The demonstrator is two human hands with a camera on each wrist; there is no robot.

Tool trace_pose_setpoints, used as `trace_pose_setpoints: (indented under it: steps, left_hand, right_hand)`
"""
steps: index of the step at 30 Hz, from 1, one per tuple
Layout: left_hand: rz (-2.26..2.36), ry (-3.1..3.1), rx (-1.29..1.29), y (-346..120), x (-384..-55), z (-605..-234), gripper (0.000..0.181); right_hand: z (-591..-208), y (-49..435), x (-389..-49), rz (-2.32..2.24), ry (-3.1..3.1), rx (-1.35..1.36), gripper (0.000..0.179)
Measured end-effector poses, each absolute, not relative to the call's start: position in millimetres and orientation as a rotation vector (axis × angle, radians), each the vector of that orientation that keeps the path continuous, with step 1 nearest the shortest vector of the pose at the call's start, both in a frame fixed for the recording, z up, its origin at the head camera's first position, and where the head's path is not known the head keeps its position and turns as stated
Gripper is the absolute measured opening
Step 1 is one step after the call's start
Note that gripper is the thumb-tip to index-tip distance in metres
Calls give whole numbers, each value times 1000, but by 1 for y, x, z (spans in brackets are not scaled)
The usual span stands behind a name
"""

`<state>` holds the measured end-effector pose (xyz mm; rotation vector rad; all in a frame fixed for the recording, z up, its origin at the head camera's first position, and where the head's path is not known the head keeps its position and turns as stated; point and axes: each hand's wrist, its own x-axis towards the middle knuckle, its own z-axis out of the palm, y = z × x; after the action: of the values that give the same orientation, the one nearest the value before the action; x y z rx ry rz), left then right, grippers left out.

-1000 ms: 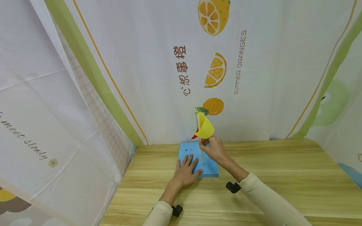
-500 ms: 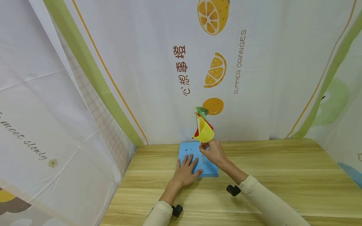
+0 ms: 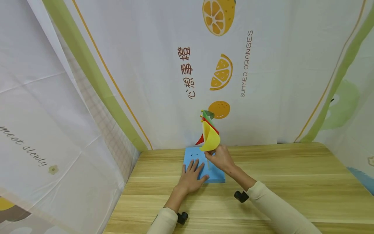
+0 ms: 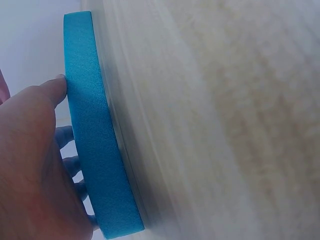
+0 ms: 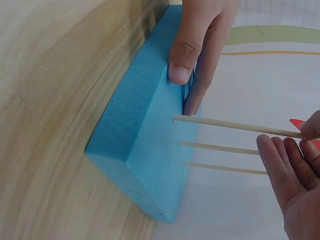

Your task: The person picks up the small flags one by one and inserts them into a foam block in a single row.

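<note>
My right hand (image 3: 221, 159) pinches the thin wooden stick (image 5: 230, 124) of a yellow flag (image 3: 212, 140) between thumb and fingers. In the right wrist view the stick's lower end meets the top of a blue foam block (image 3: 217, 175). Two other sticks stand in the block behind it, in a row. A red flag (image 3: 200, 140) and a green flag (image 3: 205, 114) show partly behind the yellow one, and gold beads top the sticks. With fingers spread, my left hand (image 3: 190, 178) presses flat on the block's left part.
The block lies on a wood-grain table (image 3: 292, 182), near its back edge. Behind it hangs a white curtain (image 3: 157, 81) printed with oranges. Small dark holes (image 3: 191, 155) mark the block's far left. Black devices (image 3: 241, 196) sit at both wrists.
The yellow flag and my right hand have come down slightly, and the red flag's top and its bead now show behind it. My left hand stays put on the block.
</note>
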<state>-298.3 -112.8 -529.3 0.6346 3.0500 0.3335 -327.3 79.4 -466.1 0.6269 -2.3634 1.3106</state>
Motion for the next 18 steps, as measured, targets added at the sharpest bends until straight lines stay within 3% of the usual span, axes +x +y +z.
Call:
trace_pose_setpoints:
  steps: [18]
  left_hand:
    - [315,3060,648,-113,-298,-527,74]
  right_hand:
    - [-465,78,-325,1246,-2409,585,12]
